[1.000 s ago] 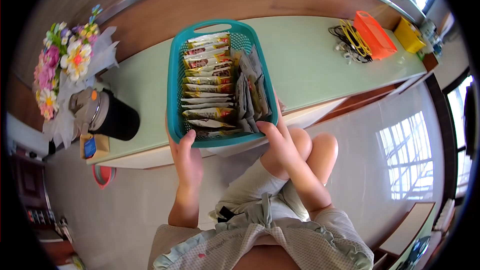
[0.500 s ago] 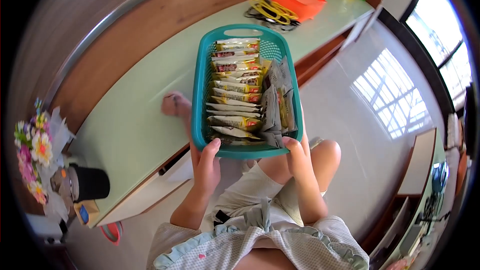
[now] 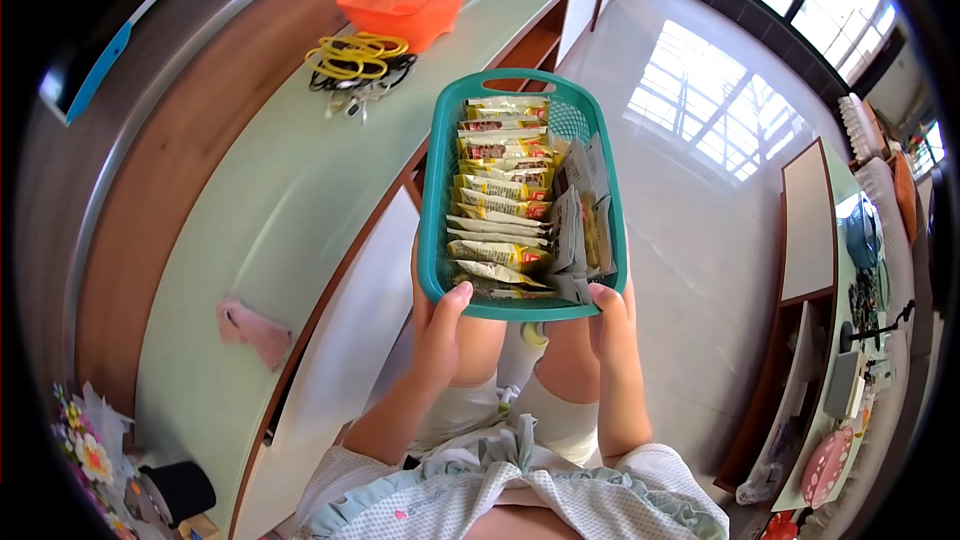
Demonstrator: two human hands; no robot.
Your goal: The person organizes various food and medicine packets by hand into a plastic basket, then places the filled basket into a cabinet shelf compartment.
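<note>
A teal plastic basket point(image 3: 436, 190) is held up in front of my body, over the floor beside the long green-topped cabinet. Yellow and white snack packets point(image 3: 503, 185) stand in a row on its left side, and grey packets point(image 3: 570, 220) are tucked upright along the right. My left hand point(image 3: 437, 335) grips the near left corner, thumb on the rim. At the near right corner, my right hand point(image 3: 613, 330) is closed on the rim in the same way. The fingers under the basket are hidden.
The long cabinet point(image 3: 240, 240) on the left carries an orange basket point(image 3: 405, 5), coiled yellow and black cables point(image 3: 360, 60), a pink cloth point(image 3: 254, 332), a black container point(image 3: 178, 492) and flowers point(image 3: 92, 455). Another low cabinet point(image 3: 808, 220) stands at the right.
The view has turned right, so the cabinet, flowers and orange basket now lie further left. The teal basket stays in both hands, out past the cabinet edge. The pink cloth shows fully.
</note>
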